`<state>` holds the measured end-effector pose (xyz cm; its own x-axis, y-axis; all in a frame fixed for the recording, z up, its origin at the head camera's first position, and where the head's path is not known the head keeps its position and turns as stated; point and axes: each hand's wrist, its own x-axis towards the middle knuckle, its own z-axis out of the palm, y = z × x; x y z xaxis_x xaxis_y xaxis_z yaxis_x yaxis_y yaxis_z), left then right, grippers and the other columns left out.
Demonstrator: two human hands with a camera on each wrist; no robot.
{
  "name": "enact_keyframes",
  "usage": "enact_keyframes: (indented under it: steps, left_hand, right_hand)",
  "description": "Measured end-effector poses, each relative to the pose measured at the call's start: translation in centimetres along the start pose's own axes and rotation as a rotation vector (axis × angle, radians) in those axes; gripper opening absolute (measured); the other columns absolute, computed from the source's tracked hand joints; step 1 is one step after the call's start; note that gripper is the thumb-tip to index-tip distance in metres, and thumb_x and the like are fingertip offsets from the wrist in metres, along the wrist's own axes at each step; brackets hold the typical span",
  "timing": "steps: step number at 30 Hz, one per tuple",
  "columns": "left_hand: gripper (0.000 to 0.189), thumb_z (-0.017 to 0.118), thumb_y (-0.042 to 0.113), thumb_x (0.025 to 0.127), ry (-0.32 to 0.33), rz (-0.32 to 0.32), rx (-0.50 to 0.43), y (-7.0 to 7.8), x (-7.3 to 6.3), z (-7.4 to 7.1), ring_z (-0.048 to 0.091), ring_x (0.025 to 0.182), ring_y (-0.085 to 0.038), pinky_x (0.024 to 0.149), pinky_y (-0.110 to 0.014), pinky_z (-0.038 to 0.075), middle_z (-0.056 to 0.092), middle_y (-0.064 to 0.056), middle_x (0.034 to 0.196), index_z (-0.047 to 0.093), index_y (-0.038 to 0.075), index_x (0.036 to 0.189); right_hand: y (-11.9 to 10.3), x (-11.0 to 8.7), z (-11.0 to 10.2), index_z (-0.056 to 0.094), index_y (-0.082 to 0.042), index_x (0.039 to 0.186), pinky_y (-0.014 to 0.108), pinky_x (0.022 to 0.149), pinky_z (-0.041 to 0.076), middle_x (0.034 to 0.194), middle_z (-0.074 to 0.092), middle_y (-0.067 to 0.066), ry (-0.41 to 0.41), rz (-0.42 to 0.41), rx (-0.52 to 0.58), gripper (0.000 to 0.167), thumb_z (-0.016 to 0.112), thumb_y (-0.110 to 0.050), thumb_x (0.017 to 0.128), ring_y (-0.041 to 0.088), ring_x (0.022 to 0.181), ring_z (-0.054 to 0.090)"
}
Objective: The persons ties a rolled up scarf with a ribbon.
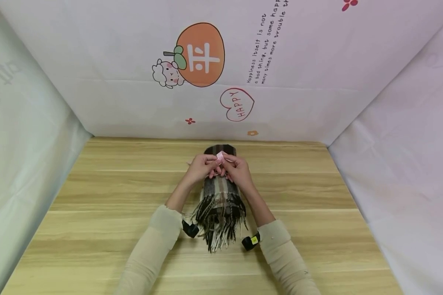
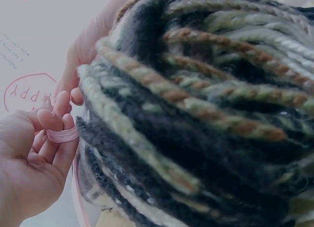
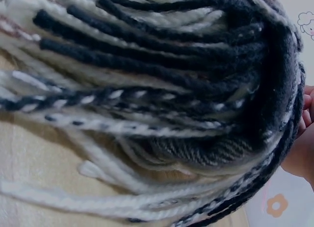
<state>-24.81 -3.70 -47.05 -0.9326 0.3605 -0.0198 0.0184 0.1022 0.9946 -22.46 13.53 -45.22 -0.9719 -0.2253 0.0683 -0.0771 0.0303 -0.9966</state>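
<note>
A plaid scarf (image 1: 221, 186) in grey, black and cream lies rolled up lengthwise, its fringe (image 1: 219, 229) spread toward the near side. Above its far half, my left hand (image 1: 200, 167) and right hand (image 1: 240, 170) meet, both pinching a pale pink ribbon (image 1: 220, 156). In the left wrist view, the ribbon (image 2: 64, 135) runs in a loop across the left fingers, and a pink strip (image 2: 80, 200) hangs along the roll's side. Twisted tassels (image 3: 147, 60) fill most of the right wrist view, hiding all but an edge of the right hand (image 3: 300, 148).
The roll rests on a wood-grain table (image 1: 133, 229). Behind it stands a white printed backdrop (image 1: 133, 106), with white side sheets (image 1: 29, 123) at left and right. Black wrist cameras (image 1: 190, 228) sit beside the fringe, one on each forearm.
</note>
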Motion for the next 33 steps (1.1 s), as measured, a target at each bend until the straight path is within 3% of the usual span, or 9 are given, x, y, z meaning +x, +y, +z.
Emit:
enact_keyframes:
  steps: [4, 9, 13, 16, 21, 27, 30, 33]
  left_hand:
    - [0.023, 0.056, 0.015, 0.103, 0.005, 0.007, 0.012, 0.0, 0.1, 0.0, 0.051, 0.047, -0.011, 0.046, -0.021, 0.041, 0.068, 0.005, 0.065, 0.07, -0.002, 0.106]
    - [0.023, 0.057, 0.017, 0.103, 0.02, 0.044, 0.032, 0.1, 0.0, 0.1, 0.045, 0.043, -0.007, 0.045, -0.021, 0.037, 0.063, 0.006, 0.06, 0.071, -0.001, 0.099]
    - [0.027, 0.057, 0.02, 0.103, 0.041, 0.039, -0.001, 0.1, 0.1, 0.2, 0.04, 0.043, -0.006, 0.044, -0.019, 0.033, 0.058, 0.005, 0.056, 0.07, -0.002, 0.092]
    - [0.03, 0.058, 0.021, 0.102, 0.068, 0.01, -0.067, 0.0, 0.2, 0.4, 0.039, 0.043, -0.006, 0.044, -0.018, 0.032, 0.056, 0.003, 0.055, 0.069, -0.003, 0.089]
    - [0.03, 0.059, 0.021, 0.102, 0.076, -0.025, -0.162, -0.2, 0.4, 0.5, 0.033, 0.041, -0.005, 0.044, -0.019, 0.032, 0.054, 0.001, 0.054, 0.068, -0.004, 0.087]
    - [0.031, 0.058, 0.02, 0.102, 0.039, 0.012, -0.166, -0.2, 0.5, 0.5, 0.032, 0.041, -0.005, 0.042, -0.019, 0.029, 0.052, 0.001, 0.054, 0.066, -0.007, 0.088]
    - [0.032, 0.057, 0.019, 0.103, 0.029, 0.032, -0.162, -0.2, 0.5, 0.5, 0.032, 0.041, -0.006, 0.042, -0.019, 0.029, 0.052, 0.001, 0.054, 0.066, -0.007, 0.086]
    - [0.036, 0.056, 0.016, 0.103, 0.026, 0.091, -0.127, -0.3, 0.6, 0.6, 0.035, 0.043, -0.006, 0.043, -0.019, 0.031, 0.053, 0.002, 0.057, 0.063, -0.009, 0.078]
  right_hand:
    - [-0.1, 0.0, 0.1, 0.061, 0.006, 0.131, 0.018, 0.041, 0.038, 0.082, 0.073, 0.003, 0.005, 0.003, -0.037, 0.034, 0.059, -0.008, 0.1, 0.006, 0.04, 0.044]
    - [-0.4, -0.2, 0.2, 0.059, 0.006, 0.133, 0.018, 0.043, 0.039, 0.107, 0.071, 0.024, 0.0, 0.012, -0.071, 0.035, 0.058, -0.008, 0.101, 0.005, 0.039, 0.043]
    - [0.8, 0.3, -0.1, 0.059, 0.001, 0.135, 0.019, 0.041, 0.038, 0.079, 0.072, 0.019, -0.014, 0.0, -0.104, 0.036, 0.058, -0.011, 0.101, 0.006, 0.039, 0.043]
    - [2.1, 0.8, -0.3, 0.061, -0.003, 0.132, 0.02, 0.04, 0.037, 0.06, 0.064, 0.004, -0.026, -0.022, -0.129, 0.033, 0.058, -0.015, 0.102, 0.006, 0.039, 0.044]
    - [2.5, 0.9, -0.7, 0.059, -0.002, 0.132, 0.02, 0.04, 0.037, 0.059, 0.062, -0.004, -0.099, -0.021, -0.102, 0.032, 0.051, -0.017, 0.105, 0.007, 0.038, 0.04]
    - [2.6, 1.3, -1.7, 0.044, 0.006, 0.145, 0.02, 0.045, 0.045, 0.069, 0.068, 0.002, -0.246, 0.009, 0.099, 0.045, 0.03, -0.009, 0.106, 0.01, 0.035, 0.038]
    - [2.8, 1.4, -2.0, 0.045, 0.009, 0.142, 0.02, 0.048, 0.047, 0.068, 0.066, 0.001, -0.265, 0.019, 0.101, 0.043, 0.028, -0.012, 0.109, 0.012, 0.036, 0.036]
    - [2.9, 1.4, -2.0, 0.055, 0.009, 0.125, 0.019, 0.048, 0.045, 0.063, 0.061, -0.002, -0.213, 0.026, 0.054, 0.035, 0.036, -0.017, 0.11, 0.01, 0.036, 0.034]
